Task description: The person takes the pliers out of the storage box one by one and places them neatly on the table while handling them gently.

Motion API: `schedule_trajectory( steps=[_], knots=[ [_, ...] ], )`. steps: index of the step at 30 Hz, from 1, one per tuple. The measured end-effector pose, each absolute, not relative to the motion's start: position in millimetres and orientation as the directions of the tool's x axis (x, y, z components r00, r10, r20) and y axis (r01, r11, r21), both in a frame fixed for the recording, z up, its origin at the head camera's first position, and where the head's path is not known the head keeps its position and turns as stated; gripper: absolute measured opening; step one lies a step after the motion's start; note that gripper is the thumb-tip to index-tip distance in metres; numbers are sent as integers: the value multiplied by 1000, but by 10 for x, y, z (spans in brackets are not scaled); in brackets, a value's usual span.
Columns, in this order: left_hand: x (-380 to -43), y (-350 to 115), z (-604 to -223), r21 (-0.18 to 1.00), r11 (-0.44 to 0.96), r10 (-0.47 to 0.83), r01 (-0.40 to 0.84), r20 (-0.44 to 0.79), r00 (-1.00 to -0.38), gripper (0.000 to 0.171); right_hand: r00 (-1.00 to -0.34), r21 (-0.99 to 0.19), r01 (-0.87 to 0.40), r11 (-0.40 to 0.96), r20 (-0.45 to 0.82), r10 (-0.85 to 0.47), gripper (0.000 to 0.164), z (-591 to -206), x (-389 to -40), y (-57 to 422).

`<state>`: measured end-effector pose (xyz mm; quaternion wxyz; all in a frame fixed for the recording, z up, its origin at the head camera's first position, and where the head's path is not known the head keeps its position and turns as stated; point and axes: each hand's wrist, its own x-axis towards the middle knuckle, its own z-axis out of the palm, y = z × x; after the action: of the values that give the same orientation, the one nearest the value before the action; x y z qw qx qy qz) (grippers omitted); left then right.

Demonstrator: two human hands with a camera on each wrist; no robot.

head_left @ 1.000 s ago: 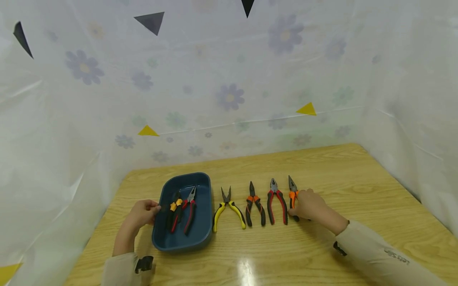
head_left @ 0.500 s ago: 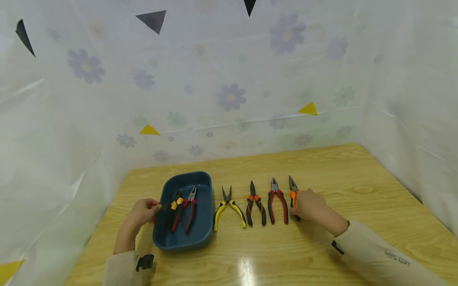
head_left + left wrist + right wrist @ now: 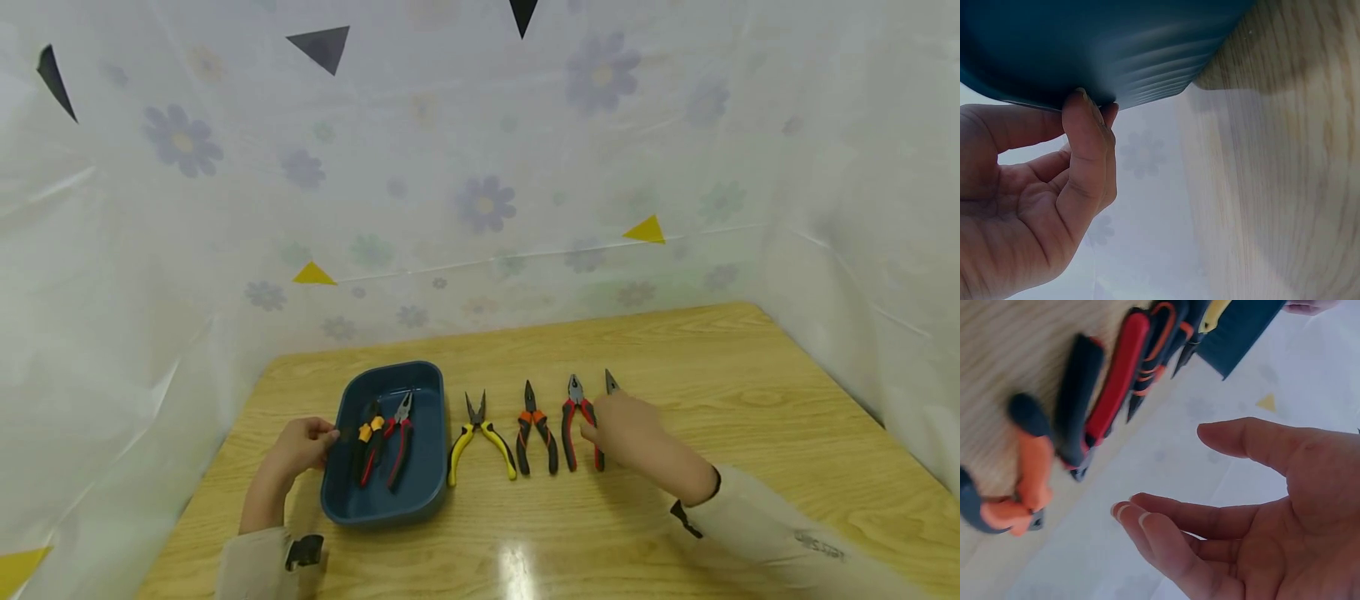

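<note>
My left hand (image 3: pixel 294 452) pinches the left rim of a dark blue plastic tray (image 3: pixel 382 507); in the left wrist view, thumb and fingers meet at the tray edge (image 3: pixel 1085 69). Over at the right end of a row of pliers, my right hand (image 3: pixel 637 437) hovers with thumb and fingers apart, holding nothing. Below it lie orange-and-black long-nose pliers (image 3: pixel 1035 469), mostly hidden in the head view except for the tip (image 3: pixel 611 383). Red-and-black combination pliers (image 3: pixel 568 433) lie just left of that hand.
Further left in the row are orange-and-black pliers (image 3: pixel 522 442) and yellow-and-black long-nose pliers (image 3: pixel 461 450), beside the tray. Inside the tray lie red-and-black pliers (image 3: pixel 405 442) and a tool with yellow-and-black handles (image 3: pixel 364 433). A wooden table (image 3: pixel 585 542) carries everything; a flowered sheet (image 3: pixel 420 233) hangs behind.
My right hand has come off the orange-and-black pliers and shifted left, toward the red-and-black combination pliers. The left hand and the tray have stayed put.
</note>
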<state>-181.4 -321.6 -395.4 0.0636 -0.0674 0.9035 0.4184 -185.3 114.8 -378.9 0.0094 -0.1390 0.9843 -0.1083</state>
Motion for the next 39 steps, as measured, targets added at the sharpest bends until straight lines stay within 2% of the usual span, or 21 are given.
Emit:
schedule_trajectory(
  steps=[6,11,17,22,31,39],
  knots=[
    [-1804,-3210,-3943,749,639,-70,-174,-169,-983,21,-951,-228,-308,924,51,-305,29,-3656,-1814,894],
    [-1800,-3206,-3949,753,634,-67,-175,-172,-983,21,-939,-288,-341,895,70,-335,32,-3579,-1819,701],
    [-1800,-3207,-3946,753,635,-69,-176,-172,-983,21,-932,-389,-355,850,82,-352,24,-3500,-1850,473],
    [-1799,-3202,-3945,756,630,-71,-175,-169,-983,21,-926,-472,-364,803,90,-367,32,-3446,-1893,281],
    [-1827,-3202,-3956,755,631,-68,-179,-176,-982,21,-900,-583,-410,702,135,-413,28,-3439,-1933,-8],
    [-1802,-3215,-3931,754,634,-66,-173,-170,-983,21,-890,-629,-403,665,102,-443,31,-3475,-1943,-299]
  ],
)
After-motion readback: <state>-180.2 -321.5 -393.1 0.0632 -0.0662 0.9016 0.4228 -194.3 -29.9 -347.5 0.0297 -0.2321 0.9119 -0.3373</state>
